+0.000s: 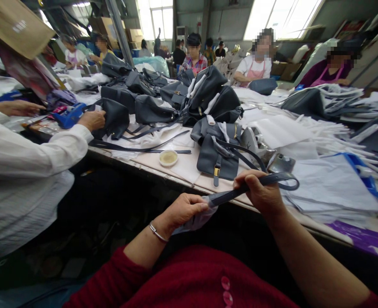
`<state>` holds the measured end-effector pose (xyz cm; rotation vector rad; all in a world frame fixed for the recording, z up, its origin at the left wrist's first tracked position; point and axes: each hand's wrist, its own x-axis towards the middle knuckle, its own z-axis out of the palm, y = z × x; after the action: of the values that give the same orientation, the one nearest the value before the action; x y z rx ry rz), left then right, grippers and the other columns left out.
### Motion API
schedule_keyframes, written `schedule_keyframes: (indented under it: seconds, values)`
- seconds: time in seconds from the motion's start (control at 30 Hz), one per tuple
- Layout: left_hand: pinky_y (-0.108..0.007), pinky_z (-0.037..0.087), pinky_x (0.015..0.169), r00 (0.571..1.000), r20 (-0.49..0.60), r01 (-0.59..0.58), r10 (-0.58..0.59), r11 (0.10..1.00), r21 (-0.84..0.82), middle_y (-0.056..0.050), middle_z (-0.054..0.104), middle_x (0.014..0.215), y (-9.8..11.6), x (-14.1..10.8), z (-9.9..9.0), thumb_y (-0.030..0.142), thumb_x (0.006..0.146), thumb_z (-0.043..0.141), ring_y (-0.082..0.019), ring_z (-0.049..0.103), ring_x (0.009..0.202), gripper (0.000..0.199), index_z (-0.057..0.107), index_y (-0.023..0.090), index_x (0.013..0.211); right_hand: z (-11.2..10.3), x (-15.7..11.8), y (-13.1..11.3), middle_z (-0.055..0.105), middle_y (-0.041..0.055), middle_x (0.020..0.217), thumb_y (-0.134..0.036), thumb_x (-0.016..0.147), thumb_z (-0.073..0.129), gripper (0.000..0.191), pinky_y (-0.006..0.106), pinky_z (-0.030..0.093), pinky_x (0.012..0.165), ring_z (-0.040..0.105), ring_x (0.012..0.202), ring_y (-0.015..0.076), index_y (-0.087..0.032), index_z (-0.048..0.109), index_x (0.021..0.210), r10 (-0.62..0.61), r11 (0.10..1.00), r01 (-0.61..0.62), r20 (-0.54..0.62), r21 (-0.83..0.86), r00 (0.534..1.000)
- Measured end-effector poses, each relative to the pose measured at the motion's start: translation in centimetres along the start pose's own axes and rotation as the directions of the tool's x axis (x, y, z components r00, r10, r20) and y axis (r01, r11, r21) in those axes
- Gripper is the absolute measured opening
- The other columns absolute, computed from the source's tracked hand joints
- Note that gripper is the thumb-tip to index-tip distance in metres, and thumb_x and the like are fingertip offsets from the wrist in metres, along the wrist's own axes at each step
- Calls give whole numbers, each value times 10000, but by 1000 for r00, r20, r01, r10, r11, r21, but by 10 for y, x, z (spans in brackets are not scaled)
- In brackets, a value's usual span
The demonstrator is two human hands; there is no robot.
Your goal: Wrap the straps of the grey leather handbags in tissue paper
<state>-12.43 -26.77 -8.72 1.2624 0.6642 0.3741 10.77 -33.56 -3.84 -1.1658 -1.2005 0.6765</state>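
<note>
A dark grey bag strap (pixel 225 196) stretches between my two hands in front of the table edge. My left hand (pixel 187 209) is closed around its lower end, where a clear plastic sleeve (pixel 201 219) wraps it. My right hand (pixel 262 192) grips the strap further up, and a loop of it sticks out past the fingers to the right. Just beyond my hands lies a dark grey backpack (pixel 219 156) with a gold clasp; a strap runs from it toward my right hand.
A small white dish (pixel 168 158) sits near the table edge. Several dark bags (pixel 208 94) are piled behind. A phone (pixel 281 166) and white paper sheets (pixel 330 184) lie to the right. At left, a co-worker's hand (pixel 94 119) touches a bag; a blue tape dispenser (pixel 69 116) is beside it.
</note>
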Motion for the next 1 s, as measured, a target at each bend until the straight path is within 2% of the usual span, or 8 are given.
schedule_keyframes:
  seconds: [0.1,0.27,0.43,0.6,0.73,0.9,1.0]
  values:
    - [-254,397,648,1000,2,-2,2,1000,-4,-49,641,705,-1,0,0,490,712,780,-132,538,656,391,742,102,738,2,0,0,660,41,645,-496,874,634,336,326,511,612,615,615,185,-199,728,747,2,998,-4,38,57,999]
    - [-250,395,648,1000,-2,12,-12,1000,-2,-45,645,715,-1,0,1,482,712,783,-132,540,667,377,752,110,765,-1,3,1,653,25,642,-486,849,674,289,315,504,600,612,611,178,-214,732,770,44,977,-36,-33,210,998]
    - [-243,376,646,1000,2,-1,2,1000,-27,-31,633,689,0,0,2,485,708,785,-119,521,649,383,749,108,761,-2,3,5,658,29,645,-480,851,676,289,311,500,592,609,608,176,-212,737,762,54,976,-51,-10,212,998]
    - [-249,375,663,1000,20,-13,14,999,-45,-45,636,712,-4,2,0,508,712,777,-123,524,664,424,741,91,779,2,-1,9,668,24,641,-454,884,643,287,290,502,597,617,609,165,-214,745,762,46,988,-46,1,144,999]
    - [-243,362,650,1000,3,0,0,1000,-22,-47,627,729,-5,3,-1,495,740,761,-118,509,666,413,746,90,818,7,-4,8,689,20,657,-406,907,618,257,289,517,616,628,622,165,-217,750,791,35,997,-39,57,60,998]
    - [-244,371,657,1000,24,-16,18,999,-51,-53,636,734,-3,2,0,492,732,769,-127,520,688,411,757,92,823,7,-3,6,695,12,672,-374,923,602,237,298,532,650,642,643,168,-231,748,804,-4,1000,4,4,-29,1000]
    - [-250,384,677,1000,20,-21,22,997,-69,-61,653,757,-3,4,1,488,734,771,-131,535,697,409,759,91,835,13,-8,11,703,20,707,-376,933,588,237,309,539,686,657,683,176,-235,759,848,-12,996,14,26,-86,1000]
